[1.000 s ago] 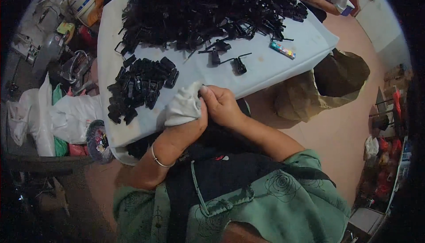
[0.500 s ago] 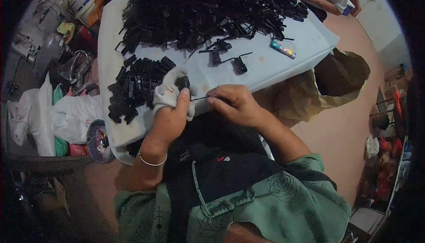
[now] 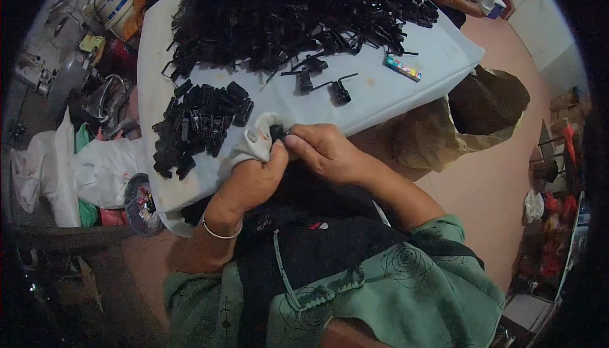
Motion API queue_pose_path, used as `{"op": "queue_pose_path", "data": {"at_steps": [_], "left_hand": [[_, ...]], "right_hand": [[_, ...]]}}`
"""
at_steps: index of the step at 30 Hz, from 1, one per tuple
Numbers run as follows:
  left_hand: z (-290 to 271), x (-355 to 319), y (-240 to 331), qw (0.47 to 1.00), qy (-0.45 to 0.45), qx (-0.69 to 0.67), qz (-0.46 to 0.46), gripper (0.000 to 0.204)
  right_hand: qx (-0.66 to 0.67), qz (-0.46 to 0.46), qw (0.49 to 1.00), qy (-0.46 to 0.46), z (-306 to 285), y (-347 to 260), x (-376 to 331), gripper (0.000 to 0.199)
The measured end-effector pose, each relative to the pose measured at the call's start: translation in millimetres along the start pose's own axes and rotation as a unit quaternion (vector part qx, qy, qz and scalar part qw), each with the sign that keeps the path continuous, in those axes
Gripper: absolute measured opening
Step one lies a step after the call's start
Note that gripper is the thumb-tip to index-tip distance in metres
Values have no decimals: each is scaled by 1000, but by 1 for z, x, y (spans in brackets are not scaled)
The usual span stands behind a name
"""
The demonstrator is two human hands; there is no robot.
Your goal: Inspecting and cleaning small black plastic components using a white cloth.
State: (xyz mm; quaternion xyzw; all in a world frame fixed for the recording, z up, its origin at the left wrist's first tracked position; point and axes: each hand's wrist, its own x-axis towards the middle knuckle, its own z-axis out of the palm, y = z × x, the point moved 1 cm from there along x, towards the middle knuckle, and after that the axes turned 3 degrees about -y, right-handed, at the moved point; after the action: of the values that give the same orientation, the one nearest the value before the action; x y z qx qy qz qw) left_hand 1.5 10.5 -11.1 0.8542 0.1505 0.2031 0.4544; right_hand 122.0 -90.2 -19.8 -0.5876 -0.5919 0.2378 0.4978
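Your left hand (image 3: 257, 180) grips a small, dark, blocky piece (image 3: 278, 132) through a soft, creased white cloth (image 3: 257, 140), just off the near edge of the smooth, pale-covered table (image 3: 393, 97). Your right hand (image 3: 330, 154) pinches closed at the piece's right side, the fingertips hiding its exact outline. Beyond lie a compact pile (image 3: 206, 119) of chunky black parts and a spiky, tangled black heap (image 3: 285, 15).

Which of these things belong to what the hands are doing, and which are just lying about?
In use, it seems:
White cloth, in the left hand
Small black part, at the right hand
Large heap and smaller pile of similar black parts

Probably just lying about:
Colourful tube
Brown sack
White bags
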Motion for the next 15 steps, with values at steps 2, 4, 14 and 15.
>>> {"op": "queue_pose_path", "data": {"at_steps": [2, 4, 14, 15], "left_hand": [[1, -1, 13, 986, -26, 163, 20, 24], [4, -3, 19, 981, -20, 195, 9, 22], [16, -10, 2, 953, 51, 265, 135, 17], [15, -11, 1, 953, 53, 267, 133, 17]], "right_hand": [[28, 32, 999, -4, 2, -1, -1, 23], [56, 63, 996, -10, 7, -2, -2, 23], [127, 64, 987, 81, 32, 10, -5, 26], [136, 81, 984, 77, 31, 10, -5, 27]]}}
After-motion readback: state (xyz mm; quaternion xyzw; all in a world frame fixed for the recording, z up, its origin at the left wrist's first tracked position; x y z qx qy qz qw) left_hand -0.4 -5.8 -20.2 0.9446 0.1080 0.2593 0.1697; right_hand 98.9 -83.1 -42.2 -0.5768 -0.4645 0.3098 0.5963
